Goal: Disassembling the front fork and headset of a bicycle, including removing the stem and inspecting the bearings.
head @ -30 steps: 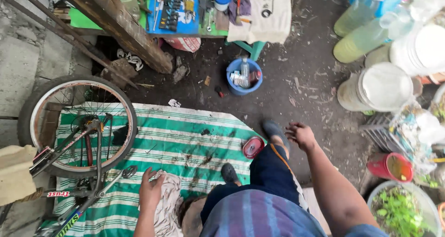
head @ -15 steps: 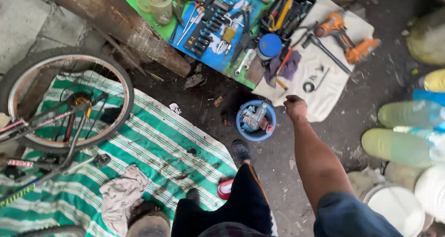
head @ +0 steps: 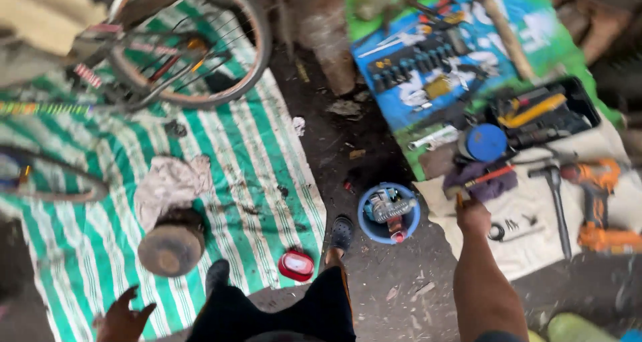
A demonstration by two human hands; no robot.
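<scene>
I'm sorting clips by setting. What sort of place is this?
Likely an informal outdoor bicycle repair spot: a bicycle wheel on a striped mat, hand tools and a drill laid out on the ground.

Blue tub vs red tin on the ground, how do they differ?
The blue tub is round, open and filled with small parts; the red tin is flatter, smaller and shut. The tub sits on bare dirt near the right hand; the tin lies at the edge of the striped mat. Both stand close to the person's feet.
</scene>
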